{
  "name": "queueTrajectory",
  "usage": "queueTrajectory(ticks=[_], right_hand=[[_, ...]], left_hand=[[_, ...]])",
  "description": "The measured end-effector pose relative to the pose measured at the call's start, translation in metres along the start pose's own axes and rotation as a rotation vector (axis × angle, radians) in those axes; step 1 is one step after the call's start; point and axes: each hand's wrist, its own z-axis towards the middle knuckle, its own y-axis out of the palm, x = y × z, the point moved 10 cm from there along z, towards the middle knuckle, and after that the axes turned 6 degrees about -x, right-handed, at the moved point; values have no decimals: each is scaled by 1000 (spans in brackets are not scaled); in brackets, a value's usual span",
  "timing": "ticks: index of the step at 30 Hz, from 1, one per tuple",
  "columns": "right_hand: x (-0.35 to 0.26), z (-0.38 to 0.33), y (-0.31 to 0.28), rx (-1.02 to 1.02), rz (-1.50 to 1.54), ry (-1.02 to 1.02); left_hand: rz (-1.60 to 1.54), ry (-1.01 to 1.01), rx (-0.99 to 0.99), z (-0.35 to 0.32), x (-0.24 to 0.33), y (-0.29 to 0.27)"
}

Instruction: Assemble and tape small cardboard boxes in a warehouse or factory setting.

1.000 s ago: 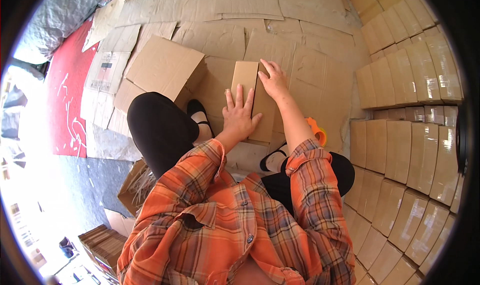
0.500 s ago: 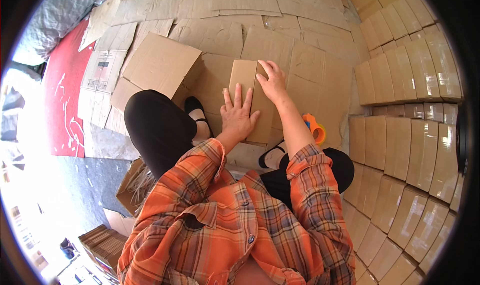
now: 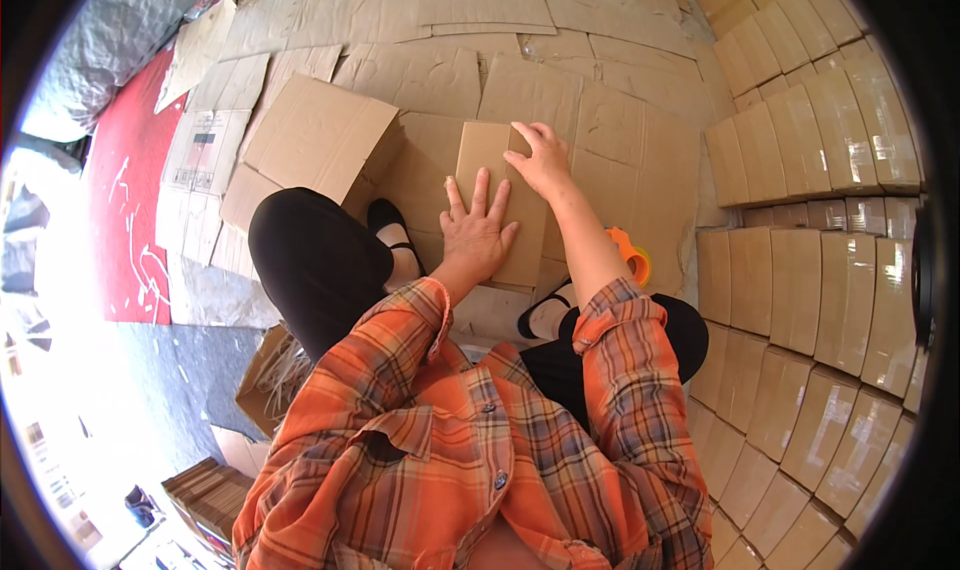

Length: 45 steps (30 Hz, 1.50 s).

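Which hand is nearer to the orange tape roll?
Right. The right hand rests on the flat box above the tape roll, whereas the left hand lies flat on the box, farther left of it.

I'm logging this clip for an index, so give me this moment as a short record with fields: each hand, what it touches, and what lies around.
Setting: floor covered with flattened brown cardboard sheets
Left hand: flat, fingers spread, pressing on the small flat brown cardboard box
Right hand: on the same box's upper right edge, fingers curled over it
Beside right forearm: orange tape dispenser
Left of the box: larger open brown cardboard carton
Right side: rows of stacked folded brown cardboard boxes
Far left: red mat
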Motion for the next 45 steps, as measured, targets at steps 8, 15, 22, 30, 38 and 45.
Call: queueTrajectory(ticks=[8,15,22,30,38,45], right_hand=[[5,14,-2,-130,-6,164],[14,22,6,-192,-25,200],[9,14,4,-200,-65,257],[8,18,-4,-183,-109,248],[6,20,4,-148,-102,162],[7,28,3,-138,-8,84]], left_hand=[[17,-15,-32,6,-3,3],[-48,23,-114,10,-7,8],[-217,102,-207,15,-21,8],[-148,144,-197,25,-17,10],[-269,230,-255,16,-23,11],[-264,251,-214,15,-21,16]])
